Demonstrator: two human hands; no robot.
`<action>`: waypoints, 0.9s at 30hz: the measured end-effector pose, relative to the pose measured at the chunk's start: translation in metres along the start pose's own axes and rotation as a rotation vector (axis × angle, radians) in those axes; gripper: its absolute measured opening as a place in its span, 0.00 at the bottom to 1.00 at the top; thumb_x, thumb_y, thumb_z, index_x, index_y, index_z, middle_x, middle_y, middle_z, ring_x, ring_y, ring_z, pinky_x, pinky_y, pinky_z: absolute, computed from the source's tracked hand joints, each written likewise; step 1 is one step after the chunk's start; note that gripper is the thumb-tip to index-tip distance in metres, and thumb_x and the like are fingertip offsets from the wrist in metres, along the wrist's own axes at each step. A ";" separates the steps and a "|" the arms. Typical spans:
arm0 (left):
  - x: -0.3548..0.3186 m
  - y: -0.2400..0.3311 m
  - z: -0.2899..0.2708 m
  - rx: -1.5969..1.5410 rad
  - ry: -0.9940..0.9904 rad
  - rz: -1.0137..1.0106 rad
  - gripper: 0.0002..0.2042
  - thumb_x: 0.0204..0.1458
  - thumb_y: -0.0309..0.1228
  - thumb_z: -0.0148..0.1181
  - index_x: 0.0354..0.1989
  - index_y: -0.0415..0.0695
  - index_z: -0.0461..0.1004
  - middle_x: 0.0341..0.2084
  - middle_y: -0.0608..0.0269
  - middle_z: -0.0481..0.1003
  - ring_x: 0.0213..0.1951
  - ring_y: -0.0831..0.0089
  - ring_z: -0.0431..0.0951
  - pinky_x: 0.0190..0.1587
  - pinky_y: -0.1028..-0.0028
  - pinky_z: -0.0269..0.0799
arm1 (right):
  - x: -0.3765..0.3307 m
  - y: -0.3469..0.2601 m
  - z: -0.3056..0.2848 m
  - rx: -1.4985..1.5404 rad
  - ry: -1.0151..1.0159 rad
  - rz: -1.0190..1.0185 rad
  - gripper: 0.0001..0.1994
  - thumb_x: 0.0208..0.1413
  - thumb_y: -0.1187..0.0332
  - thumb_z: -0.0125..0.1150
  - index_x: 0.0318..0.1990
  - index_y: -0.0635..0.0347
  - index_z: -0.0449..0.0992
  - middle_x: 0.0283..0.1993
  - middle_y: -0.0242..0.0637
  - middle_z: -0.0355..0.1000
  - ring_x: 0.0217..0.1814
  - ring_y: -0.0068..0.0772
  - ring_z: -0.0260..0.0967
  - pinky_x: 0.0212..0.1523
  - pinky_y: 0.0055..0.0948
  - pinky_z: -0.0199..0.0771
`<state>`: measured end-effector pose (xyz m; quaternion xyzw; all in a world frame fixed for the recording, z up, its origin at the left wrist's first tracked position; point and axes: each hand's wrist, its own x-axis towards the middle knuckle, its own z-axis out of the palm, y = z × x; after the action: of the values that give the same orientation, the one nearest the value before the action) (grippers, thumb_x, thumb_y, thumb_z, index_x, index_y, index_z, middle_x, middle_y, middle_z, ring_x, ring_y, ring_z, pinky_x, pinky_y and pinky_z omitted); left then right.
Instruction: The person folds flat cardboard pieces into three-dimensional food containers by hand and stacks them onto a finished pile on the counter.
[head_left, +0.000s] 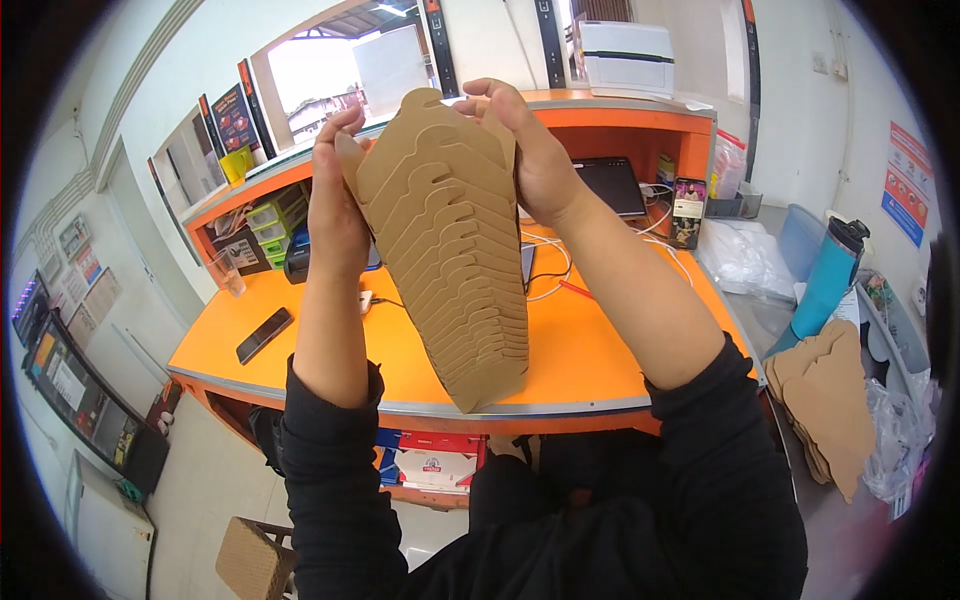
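Note:
A tall stack of nested, folded brown cardboard pieces rises in front of me above the desk's front edge, its layered edges overlapping like scales. My left hand presses against the stack's upper left side, fingers pointing up. On the opposite side, my right hand grips the upper right, its fingers curled at the top edge. Between them the two hands hold the stack upright. Its lower end narrows near the front edge of the orange desk; whether it rests there I cannot tell.
A dark phone and a clear cup are on the desk's left. Behind are a laptop, white cables and a printer. At right, flat cardboard cutouts lie by a teal bottle. A cardboard box is low left.

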<state>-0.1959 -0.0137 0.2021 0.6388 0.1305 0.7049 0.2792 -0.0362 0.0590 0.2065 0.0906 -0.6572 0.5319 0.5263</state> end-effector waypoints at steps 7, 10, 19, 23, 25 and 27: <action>0.001 -0.006 0.004 -0.039 0.014 -0.024 0.15 0.49 0.36 0.43 0.45 0.46 0.57 0.38 0.62 0.61 0.42 0.73 0.67 0.42 0.73 0.67 | -0.001 0.008 -0.002 0.037 0.057 -0.035 0.15 0.51 0.63 0.42 0.45 0.59 0.56 0.43 0.39 0.60 0.47 0.28 0.59 0.48 0.26 0.60; 0.000 -0.011 0.003 -0.033 0.025 0.000 0.14 0.48 0.35 0.44 0.44 0.46 0.58 0.37 0.63 0.61 0.42 0.74 0.65 0.43 0.73 0.65 | 0.000 0.013 -0.008 0.036 0.032 -0.102 0.14 0.50 0.65 0.45 0.44 0.58 0.58 0.40 0.35 0.56 0.42 0.23 0.55 0.45 0.21 0.56; -0.023 0.010 0.011 0.437 0.190 0.498 0.29 0.54 0.51 0.32 0.59 0.46 0.49 0.60 0.53 0.47 0.61 0.60 0.46 0.60 0.62 0.43 | -0.068 -0.043 -0.035 -0.929 0.013 -0.074 0.35 0.47 0.47 0.52 0.58 0.60 0.52 0.56 0.49 0.54 0.61 0.41 0.49 0.59 0.34 0.47; -0.060 0.023 0.076 0.752 0.020 0.836 0.24 0.52 0.51 0.37 0.43 0.43 0.68 0.44 0.51 0.67 0.52 0.58 0.62 0.58 0.49 0.40 | -0.153 -0.121 -0.069 -1.696 -0.554 0.374 0.32 0.38 0.54 0.62 0.53 0.58 0.61 0.53 0.46 0.58 0.58 0.46 0.53 0.56 0.38 0.54; -0.082 0.029 0.111 0.797 -0.392 0.703 0.17 0.47 0.46 0.51 0.20 0.44 0.70 0.19 0.65 0.69 0.30 0.66 0.72 0.54 0.47 0.47 | -0.196 -0.156 -0.081 -1.752 -0.444 1.074 0.37 0.35 0.51 0.62 0.55 0.57 0.59 0.53 0.49 0.58 0.56 0.49 0.55 0.55 0.39 0.55; -0.098 0.014 0.140 0.706 -0.727 0.657 0.16 0.41 0.41 0.59 0.11 0.46 0.64 0.09 0.70 0.59 0.18 0.70 0.66 0.54 0.51 0.53 | -0.252 -0.186 -0.101 -1.917 -0.274 1.148 0.40 0.35 0.48 0.62 0.56 0.59 0.57 0.52 0.54 0.58 0.55 0.51 0.55 0.54 0.39 0.56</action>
<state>-0.0603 -0.1040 0.1500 0.8998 0.0489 0.4047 -0.1553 0.2586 -0.0494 0.1082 -0.6095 -0.7913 -0.0437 -0.0204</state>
